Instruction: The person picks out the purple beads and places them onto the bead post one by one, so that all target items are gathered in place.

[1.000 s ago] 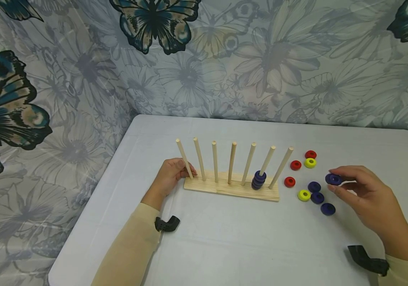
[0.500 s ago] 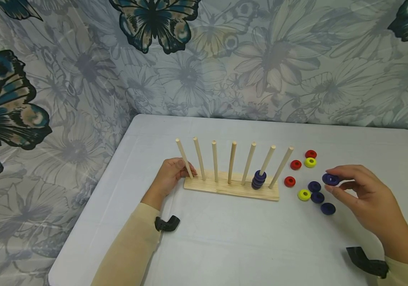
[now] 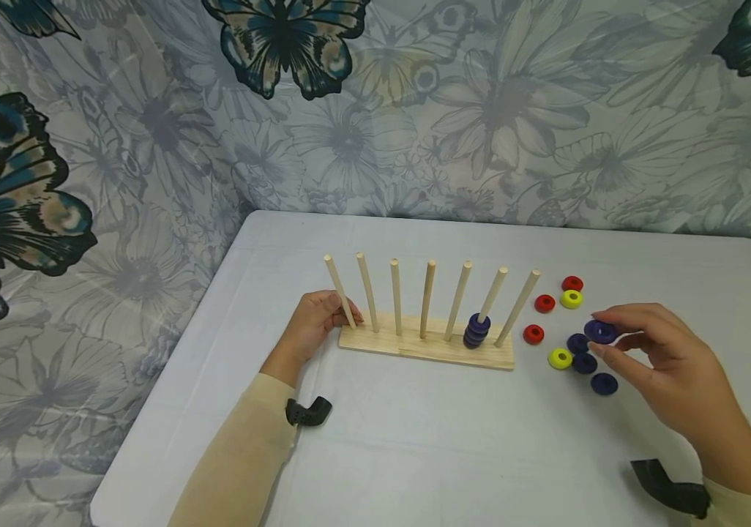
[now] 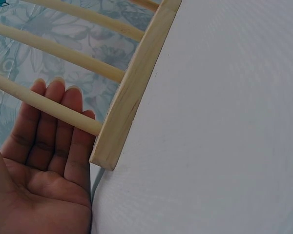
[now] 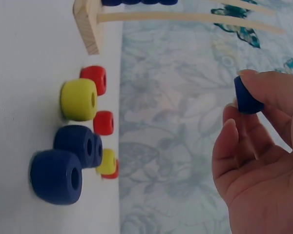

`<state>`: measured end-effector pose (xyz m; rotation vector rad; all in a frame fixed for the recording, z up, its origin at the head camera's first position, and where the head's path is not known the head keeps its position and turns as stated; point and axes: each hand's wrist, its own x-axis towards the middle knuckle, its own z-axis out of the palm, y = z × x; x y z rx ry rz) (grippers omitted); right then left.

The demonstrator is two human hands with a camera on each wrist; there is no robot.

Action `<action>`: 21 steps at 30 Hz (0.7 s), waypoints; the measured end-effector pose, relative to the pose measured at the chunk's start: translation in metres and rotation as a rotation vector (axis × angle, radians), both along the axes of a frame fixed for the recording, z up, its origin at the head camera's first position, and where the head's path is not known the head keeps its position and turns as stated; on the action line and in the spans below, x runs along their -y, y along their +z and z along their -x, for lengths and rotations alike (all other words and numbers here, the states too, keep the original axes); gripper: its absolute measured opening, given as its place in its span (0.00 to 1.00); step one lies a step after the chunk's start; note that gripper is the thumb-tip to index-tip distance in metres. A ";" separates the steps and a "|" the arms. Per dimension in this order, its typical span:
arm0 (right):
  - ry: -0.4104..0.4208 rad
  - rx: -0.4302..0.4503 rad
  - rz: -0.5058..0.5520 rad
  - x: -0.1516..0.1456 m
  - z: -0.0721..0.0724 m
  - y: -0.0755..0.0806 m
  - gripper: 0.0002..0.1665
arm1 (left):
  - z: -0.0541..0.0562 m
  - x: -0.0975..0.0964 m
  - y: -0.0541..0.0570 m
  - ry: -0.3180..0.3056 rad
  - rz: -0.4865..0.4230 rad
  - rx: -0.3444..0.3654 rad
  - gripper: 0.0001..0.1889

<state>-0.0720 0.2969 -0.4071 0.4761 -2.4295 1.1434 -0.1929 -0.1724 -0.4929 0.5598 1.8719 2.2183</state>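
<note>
At the far left, a dark butterfly (image 3: pixel 13 190) spreads across the patterned wall cloth (image 3: pixel 138 249). Nearer, a beige sleeve (image 3: pixel 230 454) reaches in over the white table (image 3: pixel 441 446), a black piece (image 3: pixel 309 411) at its cuff. The left hand (image 3: pixel 315 322) is at the left end of the wooden rack (image 3: pixel 428 351), fingers extended and lying loosely side by side behind the first peg (image 3: pixel 339 290); whether they press on the wood I can't tell.

Seven pegs rise along the rack, and the sixth peg (image 3: pixel 494 293) carries a stack of blue beads (image 3: pixel 476 332) at its foot. Off the rack's right end lie the loose ones: three red beads (image 3: pixel 533 334), two yellow beads (image 3: pixel 560 359) and three blue beads (image 3: pixel 604 383), the farther yellow close against a red.

Last, on the right, the right hand (image 3: pixel 668 366) pinches one more blue bead (image 3: pixel 601 331) between thumb and forefinger, held up clear of the table, well apart from the pegs. A second black piece (image 3: pixel 672 489) shows below that wrist.
</note>
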 end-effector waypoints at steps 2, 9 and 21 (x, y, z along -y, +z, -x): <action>0.006 0.002 0.000 0.004 -0.002 0.002 0.40 | 0.000 0.000 0.000 -0.001 -0.001 -0.004 0.50; 0.065 0.009 -0.007 0.015 -0.006 0.006 0.42 | 0.001 0.000 -0.002 -0.001 -0.007 0.003 0.48; 0.126 -0.031 0.010 0.022 -0.008 0.007 0.26 | 0.001 0.000 -0.004 0.006 -0.012 0.001 0.43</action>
